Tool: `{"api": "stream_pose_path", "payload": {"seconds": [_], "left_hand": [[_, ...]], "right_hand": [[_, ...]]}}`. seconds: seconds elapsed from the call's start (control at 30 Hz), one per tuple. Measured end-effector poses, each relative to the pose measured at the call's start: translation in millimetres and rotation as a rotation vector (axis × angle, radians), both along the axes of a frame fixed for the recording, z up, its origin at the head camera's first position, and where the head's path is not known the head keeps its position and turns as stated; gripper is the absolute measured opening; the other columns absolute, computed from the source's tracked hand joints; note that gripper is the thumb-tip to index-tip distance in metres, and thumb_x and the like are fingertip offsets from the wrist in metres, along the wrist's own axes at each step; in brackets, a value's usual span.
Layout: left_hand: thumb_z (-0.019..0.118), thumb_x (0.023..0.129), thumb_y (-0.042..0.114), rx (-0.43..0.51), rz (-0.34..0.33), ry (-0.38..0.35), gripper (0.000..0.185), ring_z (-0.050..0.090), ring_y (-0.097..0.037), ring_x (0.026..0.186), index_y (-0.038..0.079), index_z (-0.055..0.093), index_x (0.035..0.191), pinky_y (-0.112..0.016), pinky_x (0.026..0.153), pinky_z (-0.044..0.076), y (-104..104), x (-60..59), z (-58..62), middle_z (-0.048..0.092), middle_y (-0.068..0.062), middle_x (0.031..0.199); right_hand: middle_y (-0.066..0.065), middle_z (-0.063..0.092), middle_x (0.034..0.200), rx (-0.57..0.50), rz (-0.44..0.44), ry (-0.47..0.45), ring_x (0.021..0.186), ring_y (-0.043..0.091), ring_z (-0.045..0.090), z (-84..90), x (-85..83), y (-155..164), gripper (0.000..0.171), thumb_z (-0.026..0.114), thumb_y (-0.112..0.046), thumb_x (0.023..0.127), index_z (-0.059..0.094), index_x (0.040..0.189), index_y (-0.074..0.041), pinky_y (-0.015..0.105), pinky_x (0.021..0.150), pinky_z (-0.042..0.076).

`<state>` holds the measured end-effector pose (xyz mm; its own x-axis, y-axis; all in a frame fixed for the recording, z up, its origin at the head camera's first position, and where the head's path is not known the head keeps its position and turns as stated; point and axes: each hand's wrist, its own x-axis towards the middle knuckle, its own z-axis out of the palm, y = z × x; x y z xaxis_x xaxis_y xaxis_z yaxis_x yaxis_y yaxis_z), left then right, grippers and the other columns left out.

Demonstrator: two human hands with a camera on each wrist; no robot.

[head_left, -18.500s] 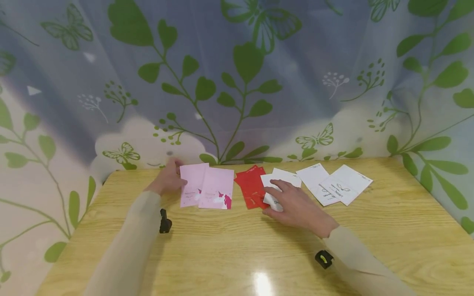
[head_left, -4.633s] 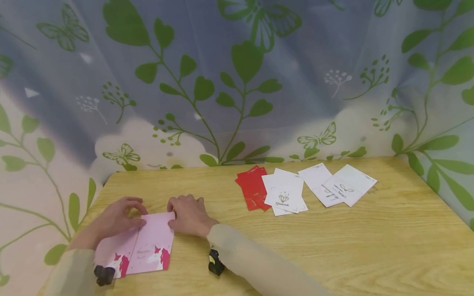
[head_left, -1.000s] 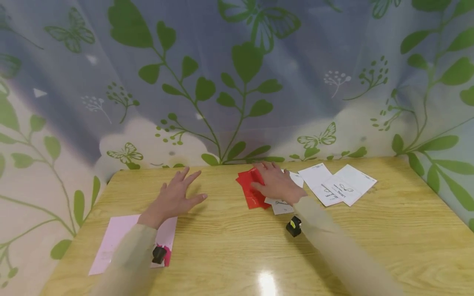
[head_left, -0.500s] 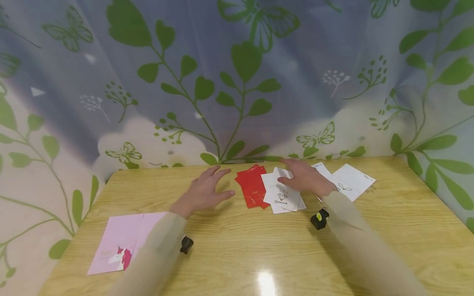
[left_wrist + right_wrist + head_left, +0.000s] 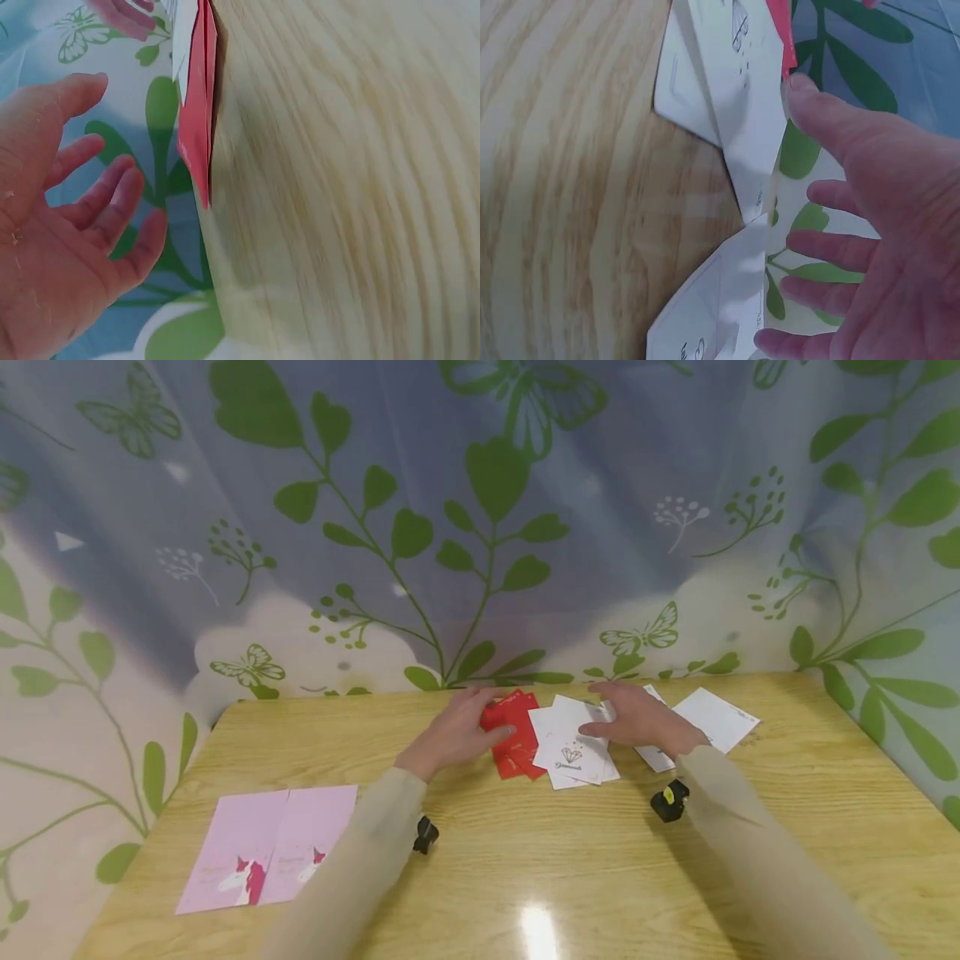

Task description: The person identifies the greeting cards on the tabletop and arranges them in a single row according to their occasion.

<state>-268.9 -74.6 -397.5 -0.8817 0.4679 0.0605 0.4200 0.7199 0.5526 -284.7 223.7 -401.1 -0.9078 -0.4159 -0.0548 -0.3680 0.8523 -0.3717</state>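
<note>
My left hand (image 5: pixel 457 731) hovers at the left side of the overlapping red cards (image 5: pixel 513 747), covering part of them in the head view. Its fingers are loosely bent with nothing between them; the left wrist view shows the palm (image 5: pixel 67 277) apart from the red cards (image 5: pixel 196 112). At the right edge of the overlapping white diamond-print cards (image 5: pixel 562 739) is my right hand (image 5: pixel 645 718), thumb over the top card. In the right wrist view its spread fingers (image 5: pixel 832 251) hold nothing, beside the white cards (image 5: pixel 742 97).
Two pink unicorn cards (image 5: pixel 251 827) lie at the table's front left, partly behind the left sleeve (image 5: pixel 360 868). More white cards (image 5: pixel 712 718) lie to the right, partly hidden by my right hand. A leaf-patterned curtain (image 5: pixel 487 527) hangs along the back edge of the wooden table (image 5: pixel 570 860).
The pink cards moved from the back row to the front left, where both hands handled them. Lately my left hand moved right to the red cards, and my right hand moved right, off them.
</note>
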Motion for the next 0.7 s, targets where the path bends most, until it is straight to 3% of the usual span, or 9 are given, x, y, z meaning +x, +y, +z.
{"api": "stream_pose_path", "payload": {"seconds": [0.13, 0.3, 0.47, 0.7], "left_hand": [[0.068, 0.095, 0.028, 0.018, -0.046, -0.055, 0.062, 0.055, -0.029, 0.125, 0.005, 0.048, 0.15, -0.045, 0.108, 0.05, 15.5, -4.7, -0.6, 0.057, -0.015, 0.139], [0.068, 0.095, 0.03, -0.054, -0.084, -0.077, 0.058, 0.052, -0.028, 0.127, 0.008, 0.051, 0.147, -0.043, 0.11, 0.047, 30.5, -9.4, -3.8, 0.059, -0.014, 0.136], [0.07, 0.094, 0.037, -0.129, -0.076, -0.077, 0.062, 0.048, -0.026, 0.137, 0.013, 0.051, 0.148, -0.041, 0.117, 0.042, 41.8, -14.8, -3.6, 0.056, -0.008, 0.147], [0.078, 0.086, 0.042, -0.257, -0.057, -0.146, 0.077, 0.039, -0.025, 0.147, 0.02, 0.046, 0.153, -0.049, 0.12, 0.039, 53.6, -13.4, -5.7, 0.047, -0.005, 0.156]], "right_hand": [[0.029, 0.046, 0.153, 0.018, 0.005, -0.068, 0.143, 0.05, 0.04, 0.3, -2.0, 2.1, 0.08, 0.074, -0.042, 0.092, 0.044, 0.15, 0.004, 0.062, 0.117, 0.036], [0.03, 0.044, 0.154, 0.071, 0.003, -0.138, 0.143, 0.051, 0.038, -3.7, -4.0, 6.2, 0.086, 0.076, -0.05, 0.089, 0.046, 0.15, 0.002, 0.064, 0.115, 0.036], [0.032, 0.04, 0.155, 0.091, -0.027, -0.148, 0.144, 0.051, 0.036, -5.3, -7.3, 8.5, 0.088, 0.079, -0.053, 0.085, 0.048, 0.149, -0.002, 0.066, 0.113, 0.037], [0.032, 0.041, 0.151, 0.112, -0.078, -0.123, 0.139, 0.053, 0.039, -6.6, -13.1, 3.0, 0.086, 0.083, -0.056, 0.079, 0.053, 0.14, -0.004, 0.071, 0.106, 0.04]]}}
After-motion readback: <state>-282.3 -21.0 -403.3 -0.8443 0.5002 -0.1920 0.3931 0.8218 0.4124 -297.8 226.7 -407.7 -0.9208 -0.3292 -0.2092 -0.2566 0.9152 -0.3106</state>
